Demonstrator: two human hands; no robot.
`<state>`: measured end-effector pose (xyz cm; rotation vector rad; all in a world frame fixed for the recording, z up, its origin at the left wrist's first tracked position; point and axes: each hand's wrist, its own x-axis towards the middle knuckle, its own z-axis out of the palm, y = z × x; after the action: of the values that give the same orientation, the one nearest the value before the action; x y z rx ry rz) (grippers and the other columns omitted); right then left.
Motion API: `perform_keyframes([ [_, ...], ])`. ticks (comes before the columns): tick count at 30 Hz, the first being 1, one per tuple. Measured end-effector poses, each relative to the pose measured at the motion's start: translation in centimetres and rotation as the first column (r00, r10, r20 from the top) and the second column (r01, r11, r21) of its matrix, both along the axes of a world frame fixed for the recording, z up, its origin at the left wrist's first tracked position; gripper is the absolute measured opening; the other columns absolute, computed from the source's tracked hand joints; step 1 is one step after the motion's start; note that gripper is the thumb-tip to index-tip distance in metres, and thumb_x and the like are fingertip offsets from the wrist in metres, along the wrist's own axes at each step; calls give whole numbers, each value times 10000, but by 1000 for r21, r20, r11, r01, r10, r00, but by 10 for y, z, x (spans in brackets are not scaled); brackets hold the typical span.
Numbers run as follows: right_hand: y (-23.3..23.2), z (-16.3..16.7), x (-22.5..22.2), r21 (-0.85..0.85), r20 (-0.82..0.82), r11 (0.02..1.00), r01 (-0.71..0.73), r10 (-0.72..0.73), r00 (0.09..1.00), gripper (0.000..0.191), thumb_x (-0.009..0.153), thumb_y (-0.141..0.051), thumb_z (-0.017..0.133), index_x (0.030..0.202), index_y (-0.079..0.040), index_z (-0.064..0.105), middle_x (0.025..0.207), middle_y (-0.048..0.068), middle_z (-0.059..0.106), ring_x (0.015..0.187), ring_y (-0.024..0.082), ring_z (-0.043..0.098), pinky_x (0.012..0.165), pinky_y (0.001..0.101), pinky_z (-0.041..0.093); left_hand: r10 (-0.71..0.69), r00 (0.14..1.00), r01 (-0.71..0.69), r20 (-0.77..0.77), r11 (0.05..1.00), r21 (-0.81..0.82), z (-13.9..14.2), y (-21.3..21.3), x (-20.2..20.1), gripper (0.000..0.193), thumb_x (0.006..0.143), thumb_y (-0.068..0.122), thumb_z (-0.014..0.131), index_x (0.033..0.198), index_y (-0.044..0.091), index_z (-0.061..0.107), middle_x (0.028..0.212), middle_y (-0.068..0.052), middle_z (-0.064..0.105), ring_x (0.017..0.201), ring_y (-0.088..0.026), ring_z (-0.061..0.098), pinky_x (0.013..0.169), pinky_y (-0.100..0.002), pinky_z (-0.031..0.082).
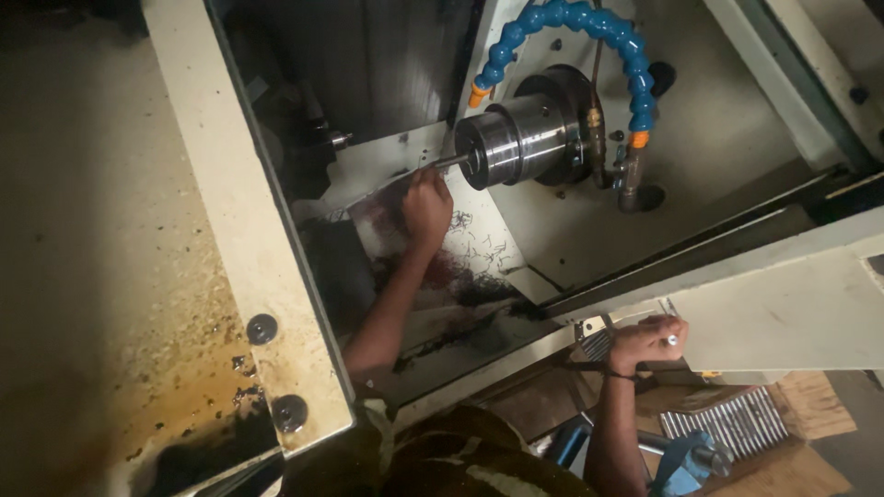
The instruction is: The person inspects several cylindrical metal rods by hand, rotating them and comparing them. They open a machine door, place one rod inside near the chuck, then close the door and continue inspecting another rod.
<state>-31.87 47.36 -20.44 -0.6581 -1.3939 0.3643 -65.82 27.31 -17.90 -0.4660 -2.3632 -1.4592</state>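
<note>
Head view: right hand, nearest, fist closed on a small shiny metal piece below the polished steel cylindrical chuck. Left hand pinches a thin grey metal rod at the chuck's face. Loading step, judged; next needs straight seating. Blue segmented plastic coolant hose arches above the chuck.

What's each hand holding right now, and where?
Left hand grips the thin metal rod in the chuck, at its free end. Right hand pinches a small metal piece.
</note>
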Motion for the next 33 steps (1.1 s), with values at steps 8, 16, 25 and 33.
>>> perform_keyframes([
  [8, 6, -1, 0, 59, -8, 998, 1, -1, 1000, 636, 1170, -496, 391, 711, -56, 373, 657, 37, 386, 601, 123, 357, 562, 315, 299, 14, 996, -10, -83, 999, 43, -9, 0, 0, 264, 975, 164, 573, 1127, 0, 713, 1109, -232, 710, 868, -441, 713, 758, -500, 585],
  [16, -10, 5, 3, 18, -2, 999, -51, 51, 999, 610, 1187, -470, 440, 763, -35, 384, 707, 35, 387, 648, 126, 384, 581, 311, 301, -33, 999, 33, -2, 998, -55, -9, -7, 3, 207, 999, 135, 544, 1058, 23, 707, 1067, -233, 708, 856, -446, 701, 756, -523, 573],
  [25, 1, 0, 8, 87, 18, 994, -67, 66, 998, 646, 1170, -504, 372, 711, -51, 404, 671, 18, 398, 597, 119, 364, 548, 307, 298, -128, 991, 131, -25, 982, 136, -6, -25, -6, 238, 918, 93, 599, 1099, 32, 741, 1018, -257, 701, 932, -458, 674, 835, -521, 545],
  [33, -2, 2, 12, 36, 19, 994, -107, 106, 994, 653, 1172, -499, 409, 716, -37, 343, 679, 34, 341, 618, 150, 327, 575, 344, 247, -98, 953, -92, 288, 809, 580, -1, -40, -38, 217, 962, 233, 646, 1130, 94, 643, 954, -98, 634, 755, -271, 580, 640, -412, 475],
])
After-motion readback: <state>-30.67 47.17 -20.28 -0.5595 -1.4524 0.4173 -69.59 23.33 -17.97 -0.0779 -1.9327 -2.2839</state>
